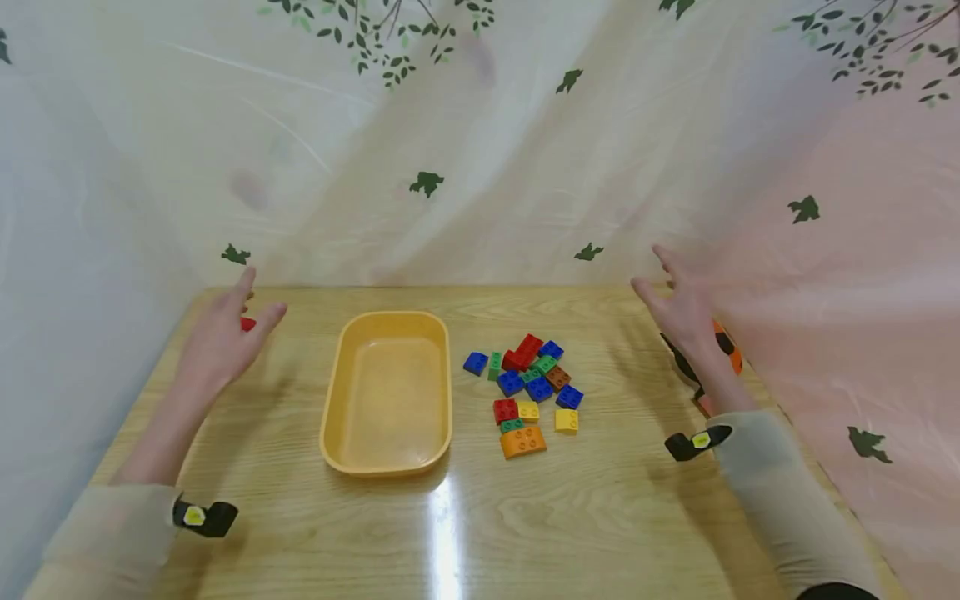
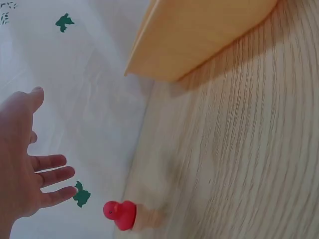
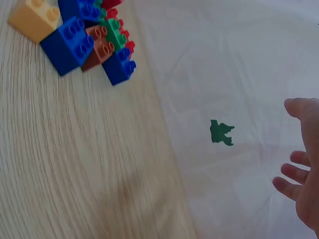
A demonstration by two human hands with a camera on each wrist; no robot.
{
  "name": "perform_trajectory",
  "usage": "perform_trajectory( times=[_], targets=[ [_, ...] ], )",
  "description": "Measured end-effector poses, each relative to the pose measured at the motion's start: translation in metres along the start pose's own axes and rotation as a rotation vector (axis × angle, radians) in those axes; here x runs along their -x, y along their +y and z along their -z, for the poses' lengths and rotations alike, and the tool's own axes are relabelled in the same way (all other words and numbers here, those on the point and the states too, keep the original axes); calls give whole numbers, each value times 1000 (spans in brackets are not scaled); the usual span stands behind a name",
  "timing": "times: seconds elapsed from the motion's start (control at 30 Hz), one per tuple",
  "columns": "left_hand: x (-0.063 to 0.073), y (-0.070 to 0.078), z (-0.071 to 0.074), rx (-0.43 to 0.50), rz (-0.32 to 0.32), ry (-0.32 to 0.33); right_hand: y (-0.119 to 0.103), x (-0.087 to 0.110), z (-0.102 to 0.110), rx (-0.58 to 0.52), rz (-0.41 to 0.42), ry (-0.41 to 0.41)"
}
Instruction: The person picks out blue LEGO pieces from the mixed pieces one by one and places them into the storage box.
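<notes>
My left hand (image 1: 221,342) hovers over the left side of the table with thumb and fingers spread, holding nothing. A red rubber duck (image 2: 124,215) stands near it, mostly covered by that hand in the head view. On the right, my right hand (image 1: 684,317) is raised, its fingers extended and nothing in its grasp. Between the hands lies a group of toy building bricks in several colours, among them a blue brick (image 3: 67,46), an orange brick (image 1: 523,442) and a yellow brick (image 1: 567,421). A yellow-orange tray (image 1: 386,400) sits left of the bricks, with nothing in it.
An orange and black object (image 1: 726,343) lies by the table's right edge, partly hidden behind my right forearm. A pale curtain (image 1: 510,150) printed with leaves hangs behind the wooden table (image 1: 360,542) and along its sides.
</notes>
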State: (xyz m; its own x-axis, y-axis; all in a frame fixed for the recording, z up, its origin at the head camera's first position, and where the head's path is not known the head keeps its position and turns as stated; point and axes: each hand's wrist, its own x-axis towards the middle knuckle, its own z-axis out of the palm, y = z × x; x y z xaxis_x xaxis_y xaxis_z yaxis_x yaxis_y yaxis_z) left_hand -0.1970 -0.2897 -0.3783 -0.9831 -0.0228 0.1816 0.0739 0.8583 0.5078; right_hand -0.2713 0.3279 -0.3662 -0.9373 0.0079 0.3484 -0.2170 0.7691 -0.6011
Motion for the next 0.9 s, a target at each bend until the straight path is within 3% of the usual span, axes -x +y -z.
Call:
perform_trajectory(
  times=[0.2,0.5,0.77,0.9],
  targets=[
    [8,6,-13,148,26,-55,-1,7,-20,-189,6,-93],
    [16,13,-33,318,96,-271,17,12,-56,-255,31,-431],
    [22,16,-48,405,119,-409,25,15,-79,-332,35,-648],
    [25,16,-53,428,117,-459,22,16,-84,-293,81,-708]
  ],
)
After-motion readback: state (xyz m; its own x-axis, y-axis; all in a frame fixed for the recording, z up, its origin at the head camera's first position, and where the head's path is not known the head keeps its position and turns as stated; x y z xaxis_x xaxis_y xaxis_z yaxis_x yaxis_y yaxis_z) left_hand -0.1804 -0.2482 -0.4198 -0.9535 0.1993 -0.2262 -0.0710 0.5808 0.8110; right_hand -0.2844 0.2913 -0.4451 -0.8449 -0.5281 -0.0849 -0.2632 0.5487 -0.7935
